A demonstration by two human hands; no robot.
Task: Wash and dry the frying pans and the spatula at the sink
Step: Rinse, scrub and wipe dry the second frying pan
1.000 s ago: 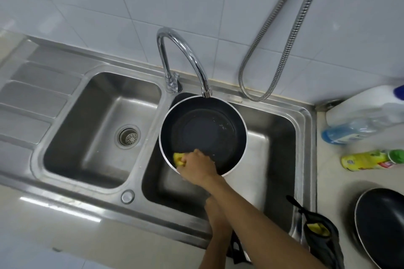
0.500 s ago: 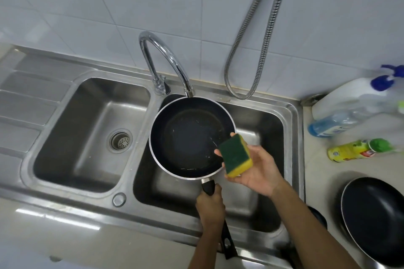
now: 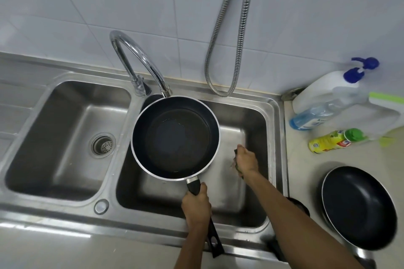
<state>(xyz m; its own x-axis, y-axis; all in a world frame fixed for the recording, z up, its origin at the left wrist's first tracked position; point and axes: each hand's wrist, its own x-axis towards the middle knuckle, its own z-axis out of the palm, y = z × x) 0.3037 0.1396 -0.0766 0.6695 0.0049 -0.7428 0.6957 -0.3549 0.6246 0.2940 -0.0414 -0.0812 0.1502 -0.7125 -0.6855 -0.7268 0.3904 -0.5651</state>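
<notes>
Draining board (image 3: pixel 15 113): ribbed steel at the far left, joined to the sink
Left basin (image 3: pixel 65 116): steel, with a round drain (image 3: pixel 102 144) in its floor, toward the right side
Tap (image 3: pixel 140 59): chrome swan-neck rising from the ledge between the 2 basins; its spout curves right and ends just at the far rim of the pan
Pan (image 3: pixel 175 137): round, dark inside with a pale metal rim, held open side up over the left part of the right basin
Handle (image 3: pixel 193 188): black, pointing toward the person; its tail end sticks out past the sink's front edge
Left hand (image 3: pixel 196 205): wrapped round the handle just behind the pan, thumb on top, carrying the pan
Hose (image 3: pixel 235 39): ribbed metal, hanging down the white tiled wall (image 3: pixel 87 6) in a U-loop behind the right basin
Right basin (image 3: pixel 253 120): steel, lying below the pan and the right hand
Right hand (image 3: pixel 246 160): well apart from the left hand, just right of the pan and clear of it, knuckles up, fingers clenched on the sponge
Sponge (image 3: pixel 235 152): mostly hidden in the fist; only dark and greenish edges peep out
Counter (image 3: pixel 301 170): pale, right of the sink
Bottles: 3 at the back of the counter, a white bottle (image 3: pixel 323 87) with a blue pump, a clear bottle (image 3: pixel 317 116) with blue liquid, a yellow bottle (image 3: pixel 328 143) with a green cap; I cannot tell whether they stand or lie
2nd pan (image 3: pixel 358 207): dark, open side up, on the counter at the front right, apart from both hands
</notes>
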